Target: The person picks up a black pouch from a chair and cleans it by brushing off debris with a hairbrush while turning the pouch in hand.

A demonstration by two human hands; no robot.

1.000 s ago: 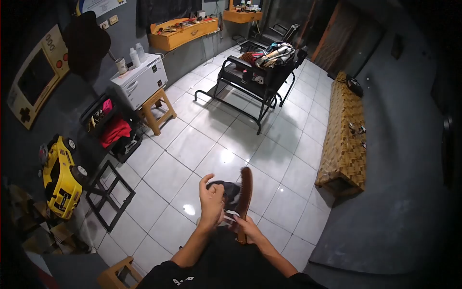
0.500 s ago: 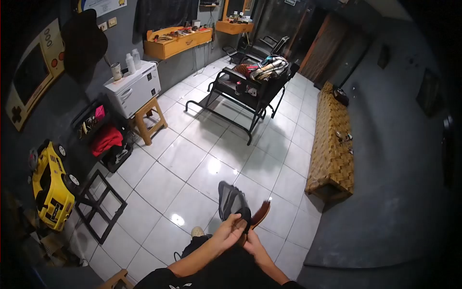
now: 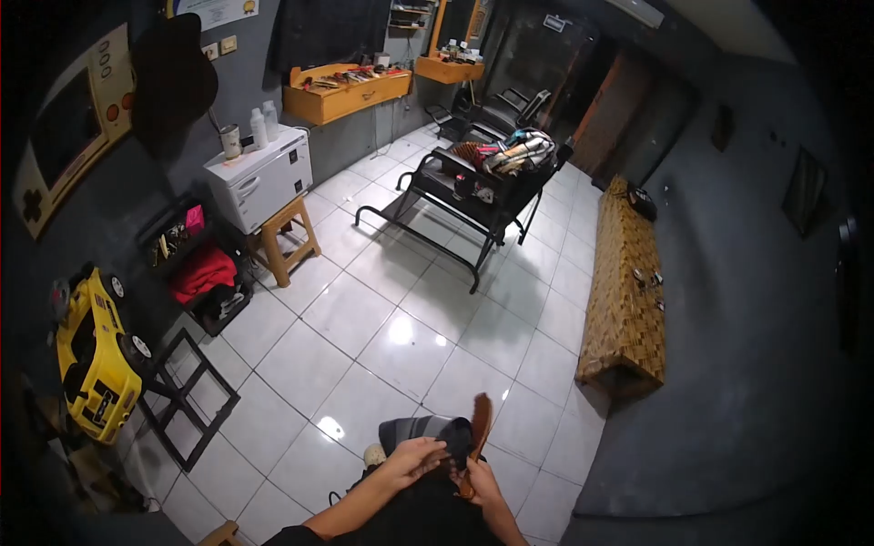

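Low in the head view, my left hand (image 3: 417,460) is closed on the near end of a grey-and-black striped item (image 3: 407,429). It looks soft; its exact kind is unclear. My right hand (image 3: 482,480) grips the lower end of a brown wooden brush (image 3: 480,426), which points upward. The brush stands just right of the dark end of the striped item. Whether the two touch is hard to see. My fingertips come close together between them, partly hidden.
A black reclining chair (image 3: 455,196) with cloths on it stands ahead. Along the right wall runs a woven bench (image 3: 621,291). At left are a small white fridge (image 3: 264,182) on a wooden stool (image 3: 287,241), a black frame (image 3: 191,396) and a yellow toy car (image 3: 96,364).
The striped item has swung from pointing up to lying leftward. The brush has turned more upright, its bristles less visible. Both hands moved slightly lower, and the view shifted a little.
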